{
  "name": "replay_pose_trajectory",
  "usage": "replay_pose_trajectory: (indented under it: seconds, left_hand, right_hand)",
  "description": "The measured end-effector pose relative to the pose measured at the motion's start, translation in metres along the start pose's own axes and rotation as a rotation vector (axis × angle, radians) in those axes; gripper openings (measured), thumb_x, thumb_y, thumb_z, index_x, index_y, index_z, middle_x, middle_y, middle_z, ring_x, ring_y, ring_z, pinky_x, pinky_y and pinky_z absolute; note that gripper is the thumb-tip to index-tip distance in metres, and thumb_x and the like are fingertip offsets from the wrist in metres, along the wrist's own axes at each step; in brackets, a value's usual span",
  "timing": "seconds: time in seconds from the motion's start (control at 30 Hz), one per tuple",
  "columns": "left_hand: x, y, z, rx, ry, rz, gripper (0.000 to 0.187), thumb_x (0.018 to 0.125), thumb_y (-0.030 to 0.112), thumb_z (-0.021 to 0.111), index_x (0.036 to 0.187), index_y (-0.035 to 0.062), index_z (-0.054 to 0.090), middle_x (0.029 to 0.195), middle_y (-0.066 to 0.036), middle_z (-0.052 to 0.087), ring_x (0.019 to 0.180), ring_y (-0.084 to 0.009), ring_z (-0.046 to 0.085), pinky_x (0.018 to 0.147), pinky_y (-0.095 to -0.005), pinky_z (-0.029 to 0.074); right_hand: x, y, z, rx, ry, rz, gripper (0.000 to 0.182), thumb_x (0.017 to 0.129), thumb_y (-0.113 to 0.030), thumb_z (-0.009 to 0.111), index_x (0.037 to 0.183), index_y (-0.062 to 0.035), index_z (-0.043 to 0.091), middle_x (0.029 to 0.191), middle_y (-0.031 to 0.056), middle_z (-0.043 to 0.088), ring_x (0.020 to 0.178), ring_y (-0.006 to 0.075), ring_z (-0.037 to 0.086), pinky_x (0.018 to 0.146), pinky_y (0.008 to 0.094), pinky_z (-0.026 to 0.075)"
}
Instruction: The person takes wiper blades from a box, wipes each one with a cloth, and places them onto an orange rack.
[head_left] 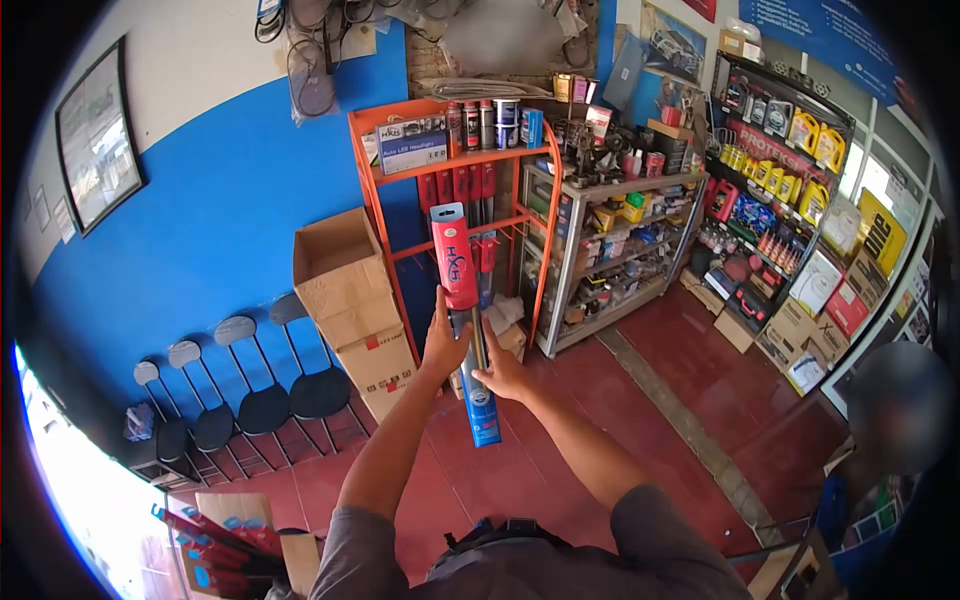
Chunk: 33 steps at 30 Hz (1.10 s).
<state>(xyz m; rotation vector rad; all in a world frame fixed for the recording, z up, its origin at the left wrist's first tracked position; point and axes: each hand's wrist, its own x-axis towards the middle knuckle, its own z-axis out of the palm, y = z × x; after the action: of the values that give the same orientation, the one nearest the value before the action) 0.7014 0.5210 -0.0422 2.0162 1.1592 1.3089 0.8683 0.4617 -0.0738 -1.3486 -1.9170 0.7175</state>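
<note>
A long, narrow package [455, 258], red at its top and blue at its lower end, is held upright in front of the orange rack [548, 250]. My left hand [443, 338] grips its left edge near the middle. On the right edge, my right hand [502, 368] grips it slightly lower, with the thumb over the front. The top has a hang hole and white "HXH" lettering. Similar red packages [455, 185] hang on the rack behind it.
Cardboard boxes [345, 285] stand left of the rack, beside black folding chairs [262, 408]. A glass display case [625, 245] is to the right, with oil shelves [775, 165] beyond. An open box of red packages [235, 530] sits at lower left. A person [895, 410] is at the right edge.
</note>
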Motion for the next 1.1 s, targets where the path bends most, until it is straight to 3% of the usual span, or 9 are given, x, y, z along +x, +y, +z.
replay_pose_trajectory:
  seconds: [0.13, 0.17, 0.47, 0.53, 0.73, 0.8, 0.83, 0.93, 1.1]
  left_hand:
    - [0.059, -0.023, 0.031, 0.040, -0.023, -0.080, 0.100, 0.091, 0.015, 0.067, 0.165, 0.0113, 0.000, 0.159, -0.030, 0.036, 0.144, -0.0484, 0.040, 0.117, -0.0497, 0.038]
    - [0.075, -0.032, 0.037, 0.017, -0.045, -0.122, 0.101, 0.091, 0.015, 0.066, 0.165, 0.0132, -0.001, 0.159, -0.030, 0.036, 0.143, -0.0487, 0.041, 0.117, -0.0502, 0.038]
    - [0.183, -0.092, 0.127, 0.188, 0.175, -0.161, 0.103, 0.090, 0.013, 0.066, 0.165, 0.0109, -0.004, 0.149, -0.032, 0.046, 0.135, -0.0489, 0.050, 0.111, -0.0510, 0.042]
    - [0.202, -0.106, 0.151, 0.222, 0.235, -0.234, 0.099, 0.090, 0.013, 0.069, 0.162, 0.0000, 0.002, 0.141, -0.029, 0.055, 0.132, -0.0430, 0.056, 0.109, -0.0458, 0.045]
    - [0.243, -0.138, 0.195, 0.350, 0.322, -0.270, 0.099, 0.093, 0.019, 0.068, 0.161, -0.0018, 0.000, 0.139, -0.027, 0.059, 0.129, -0.0390, 0.060, 0.107, -0.0451, 0.047]
    - [0.253, -0.145, 0.205, 0.268, 0.317, -0.302, 0.104, 0.091, 0.021, 0.068, 0.164, 0.0058, -0.005, 0.146, -0.032, 0.049, 0.133, -0.0482, 0.053, 0.108, -0.0499, 0.046]
    - [0.253, -0.148, 0.212, 0.276, 0.325, -0.308, 0.104, 0.091, 0.021, 0.068, 0.164, 0.0058, -0.005, 0.146, -0.032, 0.049, 0.133, -0.0482, 0.053, 0.108, -0.0499, 0.046]
    - [0.252, -0.169, 0.237, 0.323, 0.338, -0.313, 0.104, 0.091, 0.019, 0.067, 0.164, 0.0076, -0.006, 0.148, -0.033, 0.048, 0.133, -0.0497, 0.051, 0.108, -0.0511, 0.046]
    - [0.228, -0.262, 0.279, 0.369, 0.324, -0.235, 0.100, 0.092, 0.019, 0.067, 0.164, 0.0069, -0.001, 0.147, -0.033, 0.049, 0.131, -0.0501, 0.053, 0.106, -0.0515, 0.047]
  right_hand:
    - [0.055, 0.042, -0.027, 0.059, -0.052, -0.019, 0.121, 0.087, -0.009, 0.076, 0.162, -0.0186, -0.019, 0.103, 0.0359, 0.069, 0.087, 0.0464, 0.072, 0.078, 0.0530, 0.056]
    - [0.070, 0.056, -0.030, 0.024, -0.036, -0.066, 0.123, 0.087, -0.013, 0.078, 0.163, -0.0144, -0.018, 0.091, 0.0267, 0.069, 0.074, 0.0333, 0.071, 0.069, 0.0432, 0.056]
    - [0.198, 0.181, -0.082, 0.062, -0.153, -0.263, 0.124, 0.087, -0.013, 0.079, 0.162, -0.0135, -0.019, 0.100, 0.0326, 0.070, 0.076, 0.0377, 0.073, 0.071, 0.0453, 0.058]
    - [0.214, 0.208, -0.092, 0.099, -0.156, -0.371, 0.124, 0.086, -0.013, 0.079, 0.163, -0.0137, -0.019, 0.097, 0.0319, 0.070, 0.075, 0.0368, 0.073, 0.070, 0.0448, 0.057]
    - [0.267, 0.274, -0.116, 0.129, -0.346, -0.338, 0.125, 0.085, -0.011, 0.079, 0.162, -0.0123, -0.019, 0.093, 0.0303, 0.070, 0.074, 0.0335, 0.072, 0.070, 0.0433, 0.057]
    - [0.283, 0.292, -0.113, 0.138, -0.297, -0.437, 0.125, 0.085, -0.012, 0.079, 0.162, -0.0116, -0.020, 0.100, 0.0313, 0.070, 0.074, 0.0319, 0.071, 0.070, 0.0423, 0.057]
    - [0.288, 0.299, -0.117, 0.128, -0.427, -0.279, 0.125, 0.085, -0.013, 0.079, 0.162, -0.0107, -0.019, 0.119, 0.0352, 0.064, 0.074, 0.0305, 0.070, 0.071, 0.0407, 0.057]
    - [0.301, 0.341, -0.094, 0.177, -0.380, -0.367, 0.125, 0.085, -0.014, 0.080, 0.162, -0.0097, -0.019, 0.138, 0.0370, 0.053, 0.074, 0.0293, 0.071, 0.071, 0.0397, 0.058]
    - [0.308, 0.432, -0.032, 0.245, -0.388, -0.400, 0.127, 0.085, -0.014, 0.080, 0.161, -0.0093, -0.022, 0.144, 0.0366, 0.048, 0.073, 0.0276, 0.071, 0.071, 0.0382, 0.058]
